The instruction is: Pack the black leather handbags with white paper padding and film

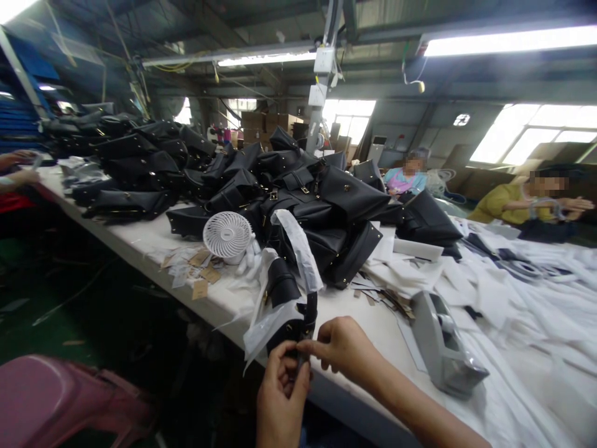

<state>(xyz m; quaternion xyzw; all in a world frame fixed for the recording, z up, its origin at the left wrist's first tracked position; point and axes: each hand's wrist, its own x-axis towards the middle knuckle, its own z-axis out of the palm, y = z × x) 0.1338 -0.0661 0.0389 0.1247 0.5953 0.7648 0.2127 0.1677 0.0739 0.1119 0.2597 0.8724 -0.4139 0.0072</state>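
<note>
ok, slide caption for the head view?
Left hand and right hand pinch a paper-wrapped black strap at the table edge, beside a white fan and piled black handbags.

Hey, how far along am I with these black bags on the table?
Done: white wrapping already covers the handle of the black bag at the table edge. In hand: left hand and right hand pinch its strap end. Left: the pile of black bags behind looks mostly unwrapped.

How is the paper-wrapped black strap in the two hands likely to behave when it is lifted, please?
The black strap probably flops: it curves over the table edge. Its white wrapping hangs loose, so it may slide off. It looks light: left hand and right hand only pinch it.
</note>
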